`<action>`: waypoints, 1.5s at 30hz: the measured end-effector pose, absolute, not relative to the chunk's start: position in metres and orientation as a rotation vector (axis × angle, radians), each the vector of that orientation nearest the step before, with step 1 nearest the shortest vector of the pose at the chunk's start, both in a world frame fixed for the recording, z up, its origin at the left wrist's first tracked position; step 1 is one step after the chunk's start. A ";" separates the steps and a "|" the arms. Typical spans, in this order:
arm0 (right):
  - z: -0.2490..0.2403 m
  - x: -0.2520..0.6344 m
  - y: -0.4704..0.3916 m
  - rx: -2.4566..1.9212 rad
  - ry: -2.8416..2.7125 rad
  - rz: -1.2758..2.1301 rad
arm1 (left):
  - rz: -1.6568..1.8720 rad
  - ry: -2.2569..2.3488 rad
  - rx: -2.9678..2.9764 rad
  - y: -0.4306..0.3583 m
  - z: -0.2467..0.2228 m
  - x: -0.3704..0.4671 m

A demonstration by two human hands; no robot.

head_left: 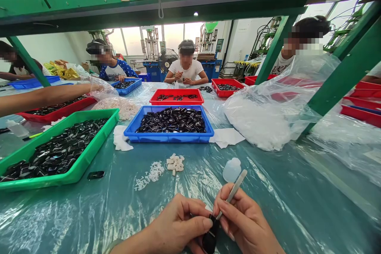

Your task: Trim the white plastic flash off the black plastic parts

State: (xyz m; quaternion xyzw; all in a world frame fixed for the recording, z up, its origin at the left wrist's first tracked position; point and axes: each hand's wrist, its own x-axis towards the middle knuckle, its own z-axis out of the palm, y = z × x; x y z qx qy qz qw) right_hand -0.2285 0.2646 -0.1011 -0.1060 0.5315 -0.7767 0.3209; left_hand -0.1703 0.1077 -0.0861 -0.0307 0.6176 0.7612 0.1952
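Observation:
Low in the head view, my left hand (174, 224) is closed on a small glossy black part (209, 241), its thumb pressed on the upper end. My right hand (245, 218) grips metal tweezers (237, 186) like a pen, with the tip down at the top of the black part. Fingers hide the exact contact. A bit of white shows between the hands. Just beyond them lie a heap of cream-coloured small blocks (175, 164) and a heap of thin white slivers (152, 174). A small translucent bottle (231, 170) stands beyond my right hand.
A blue tray (169, 138) and a green tray (76, 170) hold many black parts. One loose black part (96, 175) lies beside the green tray. Plastic bags (262, 123) sit at right, near a slanted green post (342, 61). Several people work around the table; another person's arm (44, 97) reaches in from the left.

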 end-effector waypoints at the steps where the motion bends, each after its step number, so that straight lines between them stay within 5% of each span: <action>1: -0.101 -0.228 0.265 -0.280 1.404 -2.040 | 2.131 1.728 -0.083 0.108 -0.086 -0.171; 18: -0.098 -0.230 0.266 -0.369 1.461 -2.032 | 2.094 1.727 -0.140 0.108 -0.087 -0.170; 26: -0.068 -0.227 0.280 -0.283 2.076 -2.213 | 2.069 1.717 -0.170 0.105 -0.089 -0.169; 37: -0.094 -0.240 0.281 -1.104 2.520 -0.645 | 2.209 1.648 -0.162 0.102 -0.095 -0.167; 45: -0.105 -0.246 0.280 -1.122 2.598 -0.263 | 2.302 1.665 0.156 0.103 -0.091 -0.166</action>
